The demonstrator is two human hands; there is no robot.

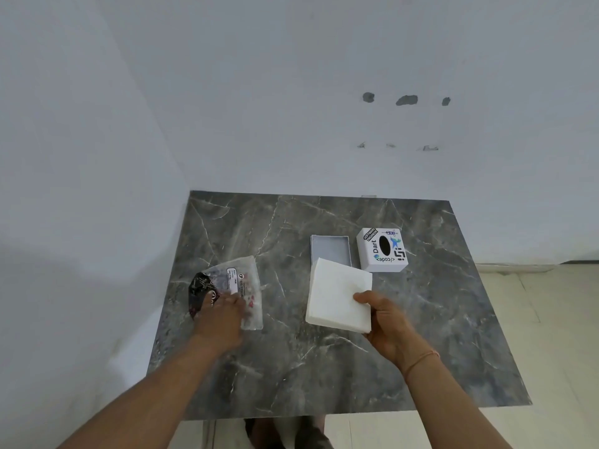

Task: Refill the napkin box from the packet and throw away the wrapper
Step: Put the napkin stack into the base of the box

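The right hand (387, 319) pinches the napkin stack (338, 294) by one corner; just past it waits the open tray (330, 251). The stack could flop and spill. The left hand (223, 314) presses flat on the wrapper (238, 286).

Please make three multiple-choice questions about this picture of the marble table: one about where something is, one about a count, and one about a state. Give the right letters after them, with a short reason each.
1. Where does the sticker-covered box lid stand?
A. to the right of the open box tray
B. on the wrapper
C. on the floor

2. How many dark patches mark the wall above the marble table?
A. one
B. three
C. six

3. What does the right hand hold?
A. nothing
B. the lid
C. a stack of white napkins

Answers: 1 A, the lid stands just right of the tray. 2 B, three dark patches in a row. 3 C, thumb on top of the stack, while the left hand rests on the empty wrapper.
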